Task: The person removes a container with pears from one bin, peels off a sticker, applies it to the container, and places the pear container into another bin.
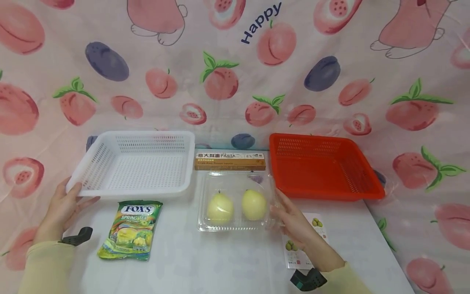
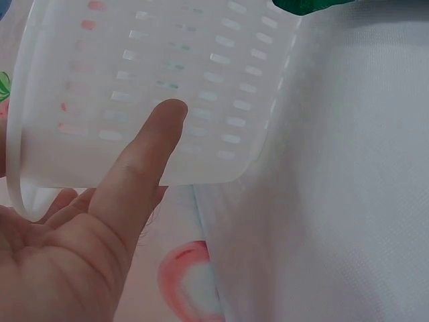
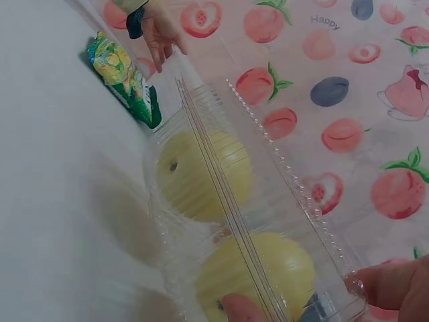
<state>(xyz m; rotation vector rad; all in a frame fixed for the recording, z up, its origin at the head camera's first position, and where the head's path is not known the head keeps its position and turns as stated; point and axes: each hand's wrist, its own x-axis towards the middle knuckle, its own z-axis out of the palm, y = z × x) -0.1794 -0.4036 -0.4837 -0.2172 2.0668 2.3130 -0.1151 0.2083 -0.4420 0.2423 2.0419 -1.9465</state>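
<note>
At the left, my left hand (image 1: 60, 210) grips the white plastic basket (image 1: 183, 188) by its near left corner, one finger extended along the slotted wall in the left wrist view. My right hand (image 1: 295, 220) holds a clear plastic clamshell box (image 1: 235, 179) by its right side. Its lid is closed over two pale yellow round fruits, a left one (image 1: 220, 207) and a right one (image 1: 254, 205), with short stems. In the right wrist view, thumb and fingers (image 3: 389, 288) pinch the box's end, and its shadow falls on the white tabletop.
A green candy bag (image 1: 130, 230) lies before the white basket. Behind the clamshell stands a pasta box (image 1: 230, 161). The red basket (image 1: 327, 194) sits at the right, and a printed card (image 1: 293, 261) lies partly under my right forearm. A fruit-patterned cloth (image 1: 220, 118) hangs behind the table.
</note>
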